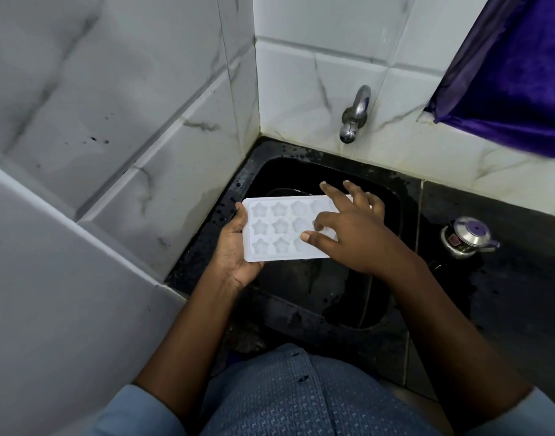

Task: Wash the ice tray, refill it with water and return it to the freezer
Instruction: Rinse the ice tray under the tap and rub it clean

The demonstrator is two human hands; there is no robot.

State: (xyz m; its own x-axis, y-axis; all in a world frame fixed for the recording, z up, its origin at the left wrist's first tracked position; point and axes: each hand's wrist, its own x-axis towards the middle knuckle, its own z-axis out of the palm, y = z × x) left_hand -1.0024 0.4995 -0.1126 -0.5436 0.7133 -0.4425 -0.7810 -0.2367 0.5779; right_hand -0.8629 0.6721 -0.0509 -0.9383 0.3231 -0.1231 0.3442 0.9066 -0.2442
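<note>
A white ice tray with star-shaped cups is held level over the black sink. My left hand grips its left end from below, thumb on the rim. My right hand lies spread over the tray's right half, fingers apart and fingertips pressing into the cups. The right end of the tray is hidden under that hand. A metal tap sticks out of the tiled wall above the sink; no water runs from it.
White marbled tile walls close in on the left and back. A black wet counter extends right, bearing a small steel kettle with a purple knob. A purple curtain hangs at the upper right.
</note>
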